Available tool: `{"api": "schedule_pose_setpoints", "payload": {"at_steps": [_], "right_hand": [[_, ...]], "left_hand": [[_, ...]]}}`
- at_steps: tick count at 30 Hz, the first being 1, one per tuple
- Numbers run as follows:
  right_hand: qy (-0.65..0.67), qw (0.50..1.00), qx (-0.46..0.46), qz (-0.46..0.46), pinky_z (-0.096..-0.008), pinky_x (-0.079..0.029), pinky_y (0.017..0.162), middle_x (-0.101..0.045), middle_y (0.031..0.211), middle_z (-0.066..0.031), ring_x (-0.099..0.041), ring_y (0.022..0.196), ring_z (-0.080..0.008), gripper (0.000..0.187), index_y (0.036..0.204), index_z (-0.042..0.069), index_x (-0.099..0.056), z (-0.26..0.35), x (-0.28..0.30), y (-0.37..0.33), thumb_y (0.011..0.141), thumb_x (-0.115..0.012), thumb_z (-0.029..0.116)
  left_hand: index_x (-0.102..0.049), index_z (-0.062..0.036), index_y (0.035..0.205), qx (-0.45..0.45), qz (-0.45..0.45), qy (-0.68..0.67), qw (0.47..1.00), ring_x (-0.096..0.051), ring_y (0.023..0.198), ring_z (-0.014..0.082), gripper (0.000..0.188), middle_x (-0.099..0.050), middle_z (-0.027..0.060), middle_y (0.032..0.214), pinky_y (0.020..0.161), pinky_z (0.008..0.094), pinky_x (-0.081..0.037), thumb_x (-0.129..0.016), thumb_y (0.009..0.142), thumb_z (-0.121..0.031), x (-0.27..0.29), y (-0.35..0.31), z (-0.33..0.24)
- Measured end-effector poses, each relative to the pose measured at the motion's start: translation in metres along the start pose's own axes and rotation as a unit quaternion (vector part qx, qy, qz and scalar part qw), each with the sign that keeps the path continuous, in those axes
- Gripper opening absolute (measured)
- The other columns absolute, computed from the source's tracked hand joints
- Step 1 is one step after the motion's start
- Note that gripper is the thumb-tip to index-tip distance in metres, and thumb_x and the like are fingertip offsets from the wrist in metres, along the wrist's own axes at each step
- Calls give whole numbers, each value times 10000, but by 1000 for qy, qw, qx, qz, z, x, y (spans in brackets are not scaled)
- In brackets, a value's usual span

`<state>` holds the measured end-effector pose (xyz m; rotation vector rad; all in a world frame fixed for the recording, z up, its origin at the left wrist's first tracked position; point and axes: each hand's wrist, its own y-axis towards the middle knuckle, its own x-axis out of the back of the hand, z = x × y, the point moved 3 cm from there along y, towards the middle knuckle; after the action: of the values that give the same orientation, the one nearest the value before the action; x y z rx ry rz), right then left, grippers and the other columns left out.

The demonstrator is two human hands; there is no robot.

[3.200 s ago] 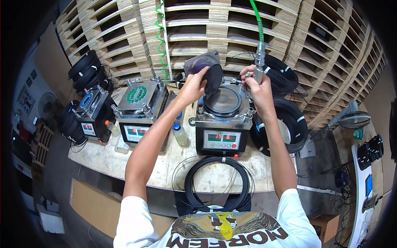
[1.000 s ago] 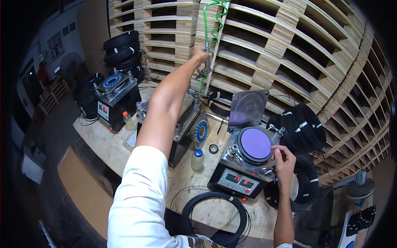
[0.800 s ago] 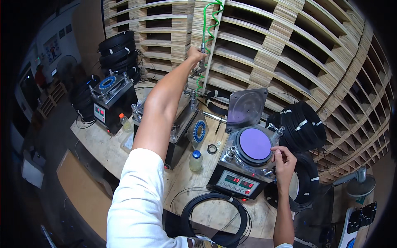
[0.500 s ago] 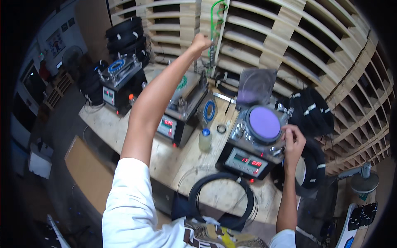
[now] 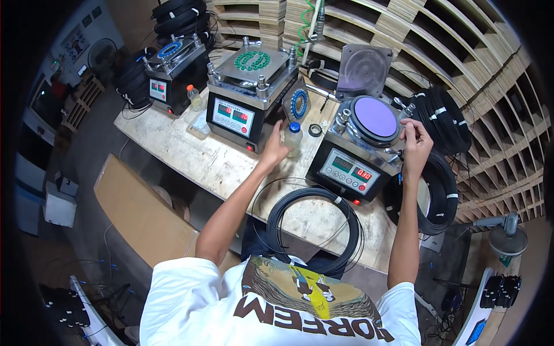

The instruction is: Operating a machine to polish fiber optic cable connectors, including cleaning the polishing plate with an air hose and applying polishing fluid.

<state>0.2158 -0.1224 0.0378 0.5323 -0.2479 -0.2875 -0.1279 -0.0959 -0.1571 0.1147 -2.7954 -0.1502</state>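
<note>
My left hand (image 5: 276, 149) is beside a clear bottle with a blue cap (image 5: 293, 140), which stands upright on the bench. Its thumb and fingers are apart around the bottle's near left side; a firm grip cannot be made out. At the right-hand polishing machine (image 5: 352, 170), my right hand (image 5: 416, 147) has its fingers bent together by the plate's right edge, next to a metal corner clamp (image 5: 408, 111). Whatever is between those fingertips is hidden. A round purple pad (image 5: 375, 116) lies on top of this machine, with a square transparent cover (image 5: 365, 69) standing behind it.
Two similar machines stand left, the middle one (image 5: 234, 112) carrying a plate with a green ring. A blue-ringed plate (image 5: 298, 104) leans beside it. Black cable coils lie in front (image 5: 314, 230) and at right (image 5: 438, 121). Wooden slats (image 5: 461, 75) rise behind the bench.
My left hand has come down from the green coiled hose at the back to the blue-capped bottle. The view has shifted. My right hand stays at the right machine's edge.
</note>
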Motion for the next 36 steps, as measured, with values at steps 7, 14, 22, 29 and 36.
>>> {"api": "schedule_pose_setpoints", "payload": {"at_steps": [7, 14, 22, 29, 36], "right_hand": [[16, 1000, 7, 8, -205, -351, 578, -563, 700, 23, -489, 642, -40, 192, 969, -38, -711, 3, -2, -1, 989, -574, 95], [26, 997, -2, 71, -222, -479, 690, -643, 827, 2, -588, 751, -62, 179, 1094, 2, -717, 6, 8, 7, 970, -613, 80], [118, 967, 17, 227, -355, -466, 1049, -593, 1314, -165, -595, 1209, -228, 851, 1543, 76, -362, 64, -32, 12, 865, -817, 313], [-151, 963, 46, 217, -359, -500, 1012, -655, 1281, -162, -629, 1184, -230, 678, 1386, 16, -531, 88, 46, 47, 830, -844, 243], [-579, 712, 160, 362, -407, -454, 912, -682, 1178, -23, -572, 1128, -236, 595, 1288, 126, -665, 97, 46, 59, 747, -855, 286]], "left_hand": [[-623, 10, 1292, -18, -16, 1, 1000, -690, 1089, 291, 617, -726, 171, 1139, 959, 375, -515, -871, 767, -198, -1, 9, 1], [-637, 4, 1302, -156, 11, -140, 978, -676, 924, 121, 531, -745, 84, 1041, 835, 269, -532, -836, 838, -162, 43, 14, -184], [-616, 11, 1349, -166, 249, -75, 951, -667, 1013, 142, 547, -727, 105, 1100, 880, 275, -533, -814, 867, -156, -1, 14, -322], [-586, 1, 1287, -276, -8, -165, 947, -661, 900, 164, 544, -670, 121, 1036, 765, 302, -544, -800, 885, -297, -5, 57, -301], [-562, 32, 1343, -178, 70, -69, 979, -675, 878, 156, 620, -697, 133, 1056, 812, 304, -542, -808, 869, -284, -23, 119, -198]]}}
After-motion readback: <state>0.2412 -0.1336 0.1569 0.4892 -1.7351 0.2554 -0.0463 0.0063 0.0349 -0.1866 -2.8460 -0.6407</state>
